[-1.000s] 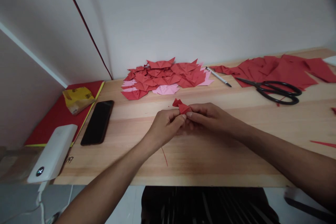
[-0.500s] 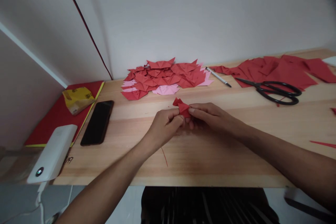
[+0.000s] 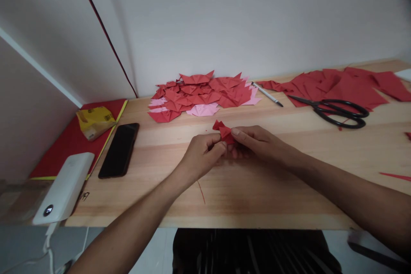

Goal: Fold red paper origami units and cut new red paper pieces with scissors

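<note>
Between my two hands, above the middle of the table, is a small folded piece of red paper point(image 3: 225, 133) with pointed tips sticking up. My left hand point(image 3: 207, 150) pinches its left and lower side between thumb and curled fingers. On the other side my right hand point(image 3: 253, 140) is closed on it, the thumb lying on its right edge. The fingers cover the lower part of the paper. Beyond the hands, against the wall, lies a heap of folded red and pink paper pieces point(image 3: 195, 94).
A white and black pen point(image 3: 267, 94), black-handled scissors point(image 3: 340, 111) and red paper sheets point(image 3: 346, 85) lie at the back right. To the left are a black phone point(image 3: 118, 150), a white power bank point(image 3: 66, 188) with a cable, and a yellow packet point(image 3: 95, 122) on a red folder point(image 3: 61, 152).
The folded red paper has shifted very slightly to the right and turned a little in my fingers. My right thumb has moved slightly up its edge. Both hands keep hold.
</note>
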### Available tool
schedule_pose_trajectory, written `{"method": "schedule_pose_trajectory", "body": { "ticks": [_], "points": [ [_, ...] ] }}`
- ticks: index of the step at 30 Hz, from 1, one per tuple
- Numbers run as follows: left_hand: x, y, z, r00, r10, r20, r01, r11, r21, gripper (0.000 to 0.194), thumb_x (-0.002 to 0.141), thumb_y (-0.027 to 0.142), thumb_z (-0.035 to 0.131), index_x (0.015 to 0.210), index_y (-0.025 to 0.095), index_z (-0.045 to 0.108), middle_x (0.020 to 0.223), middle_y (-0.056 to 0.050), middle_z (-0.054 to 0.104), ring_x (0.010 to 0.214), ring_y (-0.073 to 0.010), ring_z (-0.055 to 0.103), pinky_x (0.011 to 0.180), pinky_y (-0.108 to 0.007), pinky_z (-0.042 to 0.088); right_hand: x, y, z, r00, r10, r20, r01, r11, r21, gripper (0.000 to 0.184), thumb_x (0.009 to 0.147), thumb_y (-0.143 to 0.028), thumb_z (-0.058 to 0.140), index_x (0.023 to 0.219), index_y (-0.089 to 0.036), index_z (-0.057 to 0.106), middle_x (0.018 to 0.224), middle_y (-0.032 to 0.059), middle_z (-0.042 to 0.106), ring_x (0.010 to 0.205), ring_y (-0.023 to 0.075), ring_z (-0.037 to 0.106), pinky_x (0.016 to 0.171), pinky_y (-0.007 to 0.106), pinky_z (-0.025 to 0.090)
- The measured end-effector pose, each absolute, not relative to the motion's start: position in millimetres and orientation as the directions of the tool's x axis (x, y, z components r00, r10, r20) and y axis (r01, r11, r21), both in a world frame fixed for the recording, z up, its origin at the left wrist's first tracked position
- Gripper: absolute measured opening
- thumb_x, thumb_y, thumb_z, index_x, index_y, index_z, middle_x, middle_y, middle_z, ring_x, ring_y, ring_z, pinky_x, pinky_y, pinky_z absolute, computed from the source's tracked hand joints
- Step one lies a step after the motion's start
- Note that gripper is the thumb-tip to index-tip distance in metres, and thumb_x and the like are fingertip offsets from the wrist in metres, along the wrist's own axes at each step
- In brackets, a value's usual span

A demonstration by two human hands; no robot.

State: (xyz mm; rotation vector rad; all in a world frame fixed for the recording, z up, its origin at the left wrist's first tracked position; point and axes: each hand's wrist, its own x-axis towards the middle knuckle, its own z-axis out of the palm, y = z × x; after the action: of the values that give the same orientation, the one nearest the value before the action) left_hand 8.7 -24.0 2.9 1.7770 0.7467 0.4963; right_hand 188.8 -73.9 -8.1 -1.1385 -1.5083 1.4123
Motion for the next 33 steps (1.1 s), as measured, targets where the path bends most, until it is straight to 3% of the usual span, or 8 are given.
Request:
{"method": "schedule_pose_trajectory", "body": {
  "ticks": [9, 25, 33],
  "points": [
    [8.2, -23.3, 1.4, 0.724, 0.689, -0.03, 0.245, -0.217, 0.945, 0.023, 0.082, 0.017, 0.044, 0.061, 0.016, 0.055, 0.066, 0.002, 0.061, 0.06, -0.008, 0.051, 0.058, -0.018, 0.039, 189.5, -69.9, -11.0, -0.341, 0.94, -0.015, 0.182, 0.05, -0.982, 0.033, 0.096, -0.043, 0.046, 0.08, -0.017, 0.06, 0.07, -0.0005, 0.06, 0.063, 0.0107, 0.054, 0.058, 0.024, 0.039],
    [8.2, -24.5, 3.4, 0.733, 0.68, -0.011, 0.22, -0.222, 0.95, 0.024, 0.08, 0.011, 0.043, 0.058, 0.015, 0.05, 0.059, 0.005, 0.052, 0.053, -0.0053, 0.044, 0.057, -0.018, 0.037, 190.5, -69.1, -13.6, -0.333, 0.942, -0.039, 0.218, 0.037, -0.975, 0.032, 0.095, -0.042, 0.047, 0.079, -0.017, 0.061, 0.071, 0.0007, 0.063, 0.064, 0.0116, 0.056, 0.059, 0.025, 0.042],
    [8.4, -27.2, 5.4, 0.712, 0.702, -0.021, 0.318, -0.297, 0.901, 0.021, 0.08, 0.014, 0.043, 0.068, 0.014, 0.06, 0.061, 0.004, 0.052, 0.056, -0.0078, 0.043, 0.053, -0.019, 0.033, 189.4, -70.9, -9.6, -0.314, 0.949, -0.004, 0.308, 0.098, -0.946, 0.03, 0.095, -0.038, 0.046, 0.077, -0.017, 0.059, 0.069, -0.0009, 0.058, 0.063, 0.0109, 0.053, 0.058, 0.024, 0.04]
  ]
}}
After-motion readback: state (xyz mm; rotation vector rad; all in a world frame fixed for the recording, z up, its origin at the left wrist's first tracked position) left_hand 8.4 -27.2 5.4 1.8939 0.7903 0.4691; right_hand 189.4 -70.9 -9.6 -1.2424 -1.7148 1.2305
